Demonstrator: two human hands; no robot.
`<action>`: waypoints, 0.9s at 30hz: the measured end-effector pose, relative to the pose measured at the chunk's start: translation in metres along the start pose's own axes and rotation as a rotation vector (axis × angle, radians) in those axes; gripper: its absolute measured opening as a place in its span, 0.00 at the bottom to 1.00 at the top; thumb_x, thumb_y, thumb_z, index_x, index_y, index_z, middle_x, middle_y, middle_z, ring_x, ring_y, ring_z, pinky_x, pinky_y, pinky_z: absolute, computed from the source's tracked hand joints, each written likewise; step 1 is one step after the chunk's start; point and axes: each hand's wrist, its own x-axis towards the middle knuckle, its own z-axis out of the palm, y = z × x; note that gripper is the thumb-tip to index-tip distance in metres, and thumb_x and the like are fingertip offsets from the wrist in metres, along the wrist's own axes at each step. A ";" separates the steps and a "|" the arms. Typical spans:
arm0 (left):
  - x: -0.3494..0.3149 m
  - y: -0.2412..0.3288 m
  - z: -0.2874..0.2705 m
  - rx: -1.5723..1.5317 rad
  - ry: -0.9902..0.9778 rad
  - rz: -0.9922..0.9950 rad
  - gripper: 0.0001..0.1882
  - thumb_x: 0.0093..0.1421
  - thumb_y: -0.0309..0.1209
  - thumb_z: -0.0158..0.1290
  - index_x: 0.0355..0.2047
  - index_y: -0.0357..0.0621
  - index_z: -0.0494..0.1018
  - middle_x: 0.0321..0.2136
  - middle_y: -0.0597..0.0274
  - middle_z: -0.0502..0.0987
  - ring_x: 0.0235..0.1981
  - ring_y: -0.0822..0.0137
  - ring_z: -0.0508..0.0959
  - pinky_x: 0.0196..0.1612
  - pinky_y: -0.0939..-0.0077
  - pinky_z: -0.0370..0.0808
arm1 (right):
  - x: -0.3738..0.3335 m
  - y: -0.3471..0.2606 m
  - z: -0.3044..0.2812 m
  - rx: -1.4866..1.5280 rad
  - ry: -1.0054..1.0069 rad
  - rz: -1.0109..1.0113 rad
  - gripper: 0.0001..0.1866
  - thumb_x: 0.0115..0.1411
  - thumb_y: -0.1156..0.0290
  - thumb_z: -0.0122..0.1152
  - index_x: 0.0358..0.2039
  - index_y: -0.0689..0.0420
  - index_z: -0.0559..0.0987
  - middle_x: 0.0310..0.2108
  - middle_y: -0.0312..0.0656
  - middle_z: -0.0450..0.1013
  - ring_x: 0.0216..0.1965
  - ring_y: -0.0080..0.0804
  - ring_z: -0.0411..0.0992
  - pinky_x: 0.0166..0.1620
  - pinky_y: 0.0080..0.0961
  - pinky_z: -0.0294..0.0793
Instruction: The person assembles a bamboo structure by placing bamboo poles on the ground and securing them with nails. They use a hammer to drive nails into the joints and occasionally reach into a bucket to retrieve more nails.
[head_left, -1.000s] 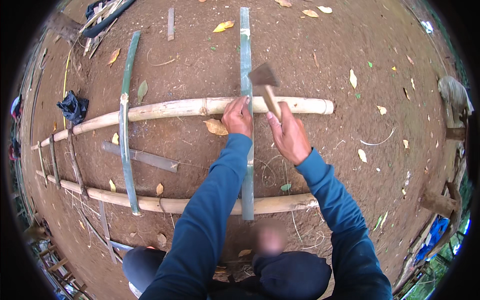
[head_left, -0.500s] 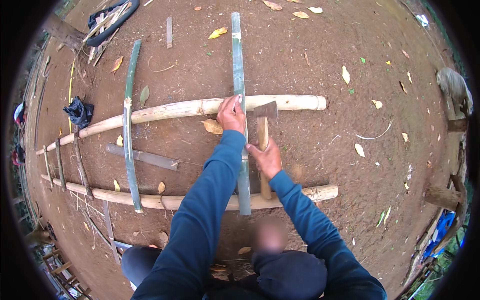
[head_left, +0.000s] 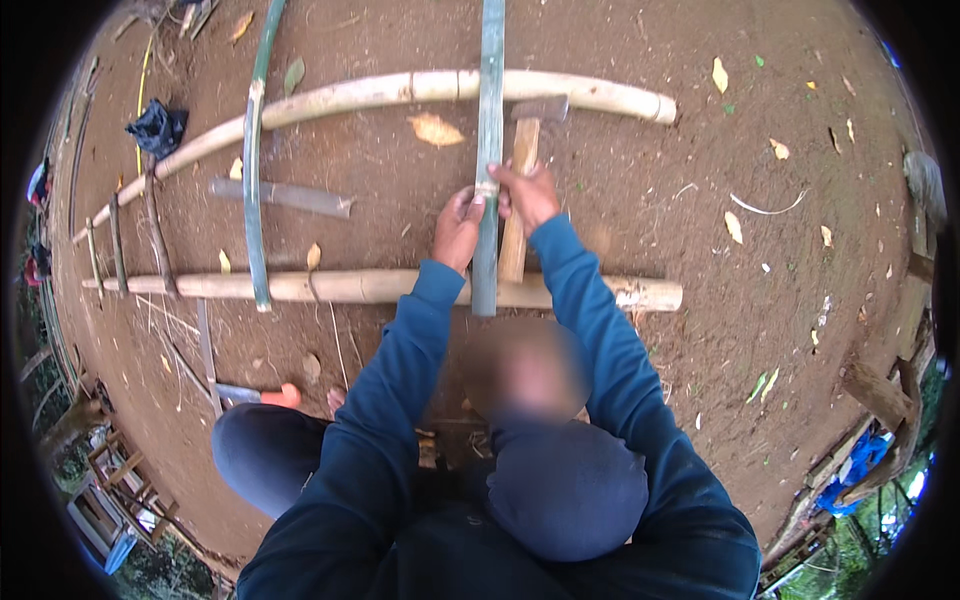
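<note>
A green bamboo slat [head_left: 490, 110] lies across two pale bamboo poles, the far pole [head_left: 600, 92] and the near pole [head_left: 370, 286]. My left hand [head_left: 457, 230] grips the slat's left edge between the poles. On the other side, my right hand [head_left: 528, 193] is closed around the wooden handle of a hatchet [head_left: 519, 240], its thumb and fingertips also on the slat near a pale joint. The dark hatchet head [head_left: 540, 108] points away from me, close to the far pole. Some fingers of both hands are hidden.
Another green slat [head_left: 252, 180] crosses the poles to the left, with several thin sticks [head_left: 157, 230] beyond it. A grey strip [head_left: 290, 197] lies between the poles. A black plastic bag [head_left: 158, 128] is at far left, an orange-handled blade [head_left: 262, 395] near my knee.
My left hand has come off the far pole crossing and slid nearer along the slat. My right hand has its fingers on the slat, still holding the hatchet. The view has shifted.
</note>
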 end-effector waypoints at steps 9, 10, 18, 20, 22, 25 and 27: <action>-0.021 -0.009 0.008 -0.032 -0.046 -0.079 0.16 0.68 0.38 0.38 0.38 0.40 0.71 0.28 0.72 0.71 0.28 0.81 0.67 0.33 0.84 0.66 | -0.001 0.001 0.007 0.028 0.002 -0.013 0.10 0.51 0.78 0.62 0.28 0.59 0.67 0.17 0.37 0.66 0.11 0.21 0.61 0.10 0.19 0.58; -0.022 -0.007 0.011 -0.036 -0.027 -0.062 0.16 0.68 0.38 0.38 0.38 0.40 0.71 0.28 0.72 0.71 0.28 0.81 0.67 0.33 0.84 0.66 | -0.001 0.002 0.008 0.029 0.018 -0.009 0.09 0.51 0.77 0.62 0.27 0.58 0.68 0.17 0.37 0.66 0.11 0.21 0.61 0.10 0.19 0.58; -0.020 -0.006 0.022 0.098 0.036 0.003 0.14 0.67 0.34 0.39 0.37 0.39 0.72 0.27 0.73 0.71 0.27 0.81 0.64 0.32 0.83 0.64 | 0.000 0.000 0.004 0.051 0.032 -0.010 0.10 0.52 0.77 0.61 0.27 0.57 0.67 0.17 0.36 0.65 0.11 0.20 0.61 0.10 0.18 0.59; -0.019 -0.007 0.021 0.154 0.077 0.094 0.13 0.67 0.36 0.40 0.34 0.41 0.71 0.22 0.71 0.70 0.21 0.80 0.66 0.26 0.82 0.66 | 0.001 0.003 0.005 0.064 0.024 -0.004 0.11 0.52 0.77 0.62 0.28 0.57 0.67 0.17 0.35 0.65 0.11 0.19 0.61 0.09 0.18 0.58; -0.023 0.004 0.022 0.087 0.043 -0.106 0.13 0.67 0.37 0.41 0.33 0.42 0.70 0.18 0.70 0.68 0.15 0.78 0.65 0.19 0.81 0.65 | 0.001 0.003 0.003 -0.037 0.058 -0.023 0.12 0.51 0.75 0.62 0.30 0.58 0.66 0.18 0.37 0.66 0.11 0.19 0.61 0.09 0.19 0.58; -0.019 -0.005 0.023 -0.001 0.061 -0.182 0.14 0.66 0.41 0.41 0.31 0.43 0.66 0.12 0.67 0.64 0.07 0.75 0.62 0.09 0.78 0.61 | -0.005 0.001 -0.008 -0.438 0.195 -0.219 0.15 0.56 0.63 0.58 0.32 0.62 0.67 0.19 0.48 0.70 0.17 0.38 0.68 0.19 0.34 0.66; -0.020 -0.004 0.023 0.042 0.058 -0.202 0.16 0.66 0.42 0.41 0.31 0.42 0.65 0.13 0.67 0.64 0.08 0.75 0.62 0.10 0.79 0.62 | -0.016 -0.007 -0.015 -0.742 0.363 -0.520 0.19 0.60 0.56 0.51 0.33 0.63 0.67 0.21 0.58 0.71 0.24 0.57 0.72 0.29 0.45 0.69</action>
